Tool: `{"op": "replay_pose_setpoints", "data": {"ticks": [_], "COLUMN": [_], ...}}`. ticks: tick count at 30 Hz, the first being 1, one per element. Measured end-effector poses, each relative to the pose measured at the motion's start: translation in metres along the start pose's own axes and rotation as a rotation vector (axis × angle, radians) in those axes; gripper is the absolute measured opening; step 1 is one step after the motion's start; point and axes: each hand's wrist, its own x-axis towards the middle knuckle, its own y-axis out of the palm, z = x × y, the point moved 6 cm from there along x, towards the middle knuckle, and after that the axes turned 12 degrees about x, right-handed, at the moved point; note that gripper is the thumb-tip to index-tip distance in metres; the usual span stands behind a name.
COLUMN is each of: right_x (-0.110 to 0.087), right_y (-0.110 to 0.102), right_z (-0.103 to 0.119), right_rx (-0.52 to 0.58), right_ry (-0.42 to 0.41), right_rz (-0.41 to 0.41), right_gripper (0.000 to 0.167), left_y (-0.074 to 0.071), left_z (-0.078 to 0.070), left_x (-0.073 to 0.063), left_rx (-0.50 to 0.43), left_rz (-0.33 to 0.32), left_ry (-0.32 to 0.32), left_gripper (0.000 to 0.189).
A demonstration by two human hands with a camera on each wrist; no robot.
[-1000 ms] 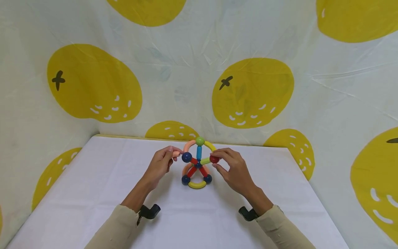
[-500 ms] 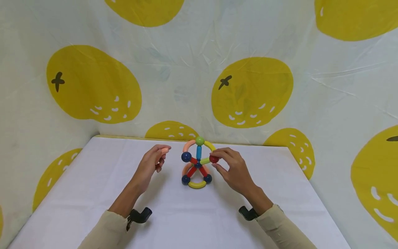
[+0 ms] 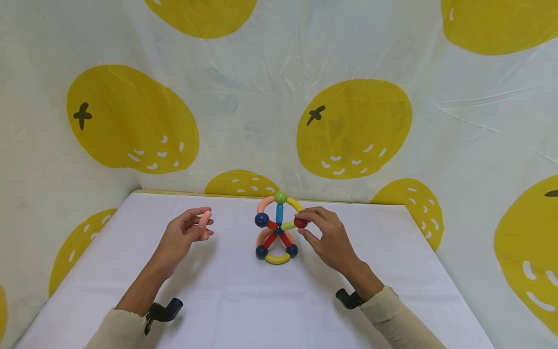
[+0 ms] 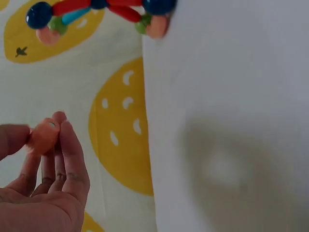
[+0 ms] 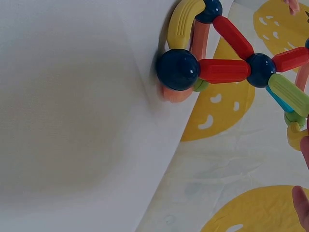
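Note:
A ball-and-stick magnetic building toy stands on the table, with a dark blue ball (image 3: 261, 220) at its upper left and a green ball (image 3: 280, 197) on top. At its upper right, my right hand (image 3: 330, 238) pinches the red ball (image 3: 301, 222) between thumb and fingers; a light green stick (image 5: 288, 94) joins that ball to the blue centre ball (image 5: 261, 70). Well left of the toy, my left hand (image 3: 176, 240) holds a curved salmon-coloured stick (image 3: 204, 223) above the table. The left wrist view shows an end of this stick (image 4: 44, 137) between thumb and fingers.
White cloth covers the table (image 3: 244, 310). Behind it hangs a pale curtain (image 3: 253, 106) printed with large yellow fruit. Lower on the toy are two blue balls joined by a curved yellow stick (image 3: 277, 260). Each wrist wears a black camera mount (image 3: 165, 310).
My left hand has drawn away from the toy to the left, carrying the curved salmon stick, which has turned more upright. The right hand stays on the red ball.

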Motion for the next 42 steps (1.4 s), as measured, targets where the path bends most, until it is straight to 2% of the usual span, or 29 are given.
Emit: {"op": "replay_pose_setpoints", "data": {"ticks": [3,7,9,12,18,23,28,35,42], "right_x": [0.001,0.001,0.002,0.001,0.001,0.001,0.001,0.001,0.001], "right_y": [0.0,0.0,0.0,0.0,0.0,0.0,0.0,0.0,0.0], "right_z": [0.001,0.002,0.002,0.002,0.001,0.001,0.0,0.001,0.0], "right_rx": [0.001,-0.001,-0.003,0.0,0.007,0.011,0.01,0.012,0.014], "right_ry": [-0.002,-0.005,-0.006,-0.001,0.003,0.0,0.001,0.001,-0.008], "right_rz": [0.002,0.003,0.003,0.004,0.002,0.0,-0.002,-0.001,-0.011], "right_gripper": [0.043,0.043,0.043,0.042,0.042,0.041,0.042,0.041,0.042], "left_y": [-0.012,-0.032,-0.043,-0.059,-0.08,-0.091,-0.099,-0.101,-0.101], "left_z": [0.008,0.018,0.023,0.033,0.058,0.077,0.084,0.09,0.091], "left_x": [-0.007,-0.016,-0.021,-0.027,-0.035,-0.04,-0.043,-0.044,-0.044], "left_rx": [0.049,0.219,0.318,0.41,0.522,0.625,0.733,0.773,0.824], "left_rz": [-0.01,-0.071,-0.1,-0.116,-0.084,-0.06,-0.027,0.007,0.011], "left_ry": [0.033,0.055,0.037,-0.004,-0.099,-0.189,-0.236,-0.246,-0.21], "left_gripper": [0.05,0.048,0.048,0.046,0.043,0.048,0.048,0.051,0.053]}}
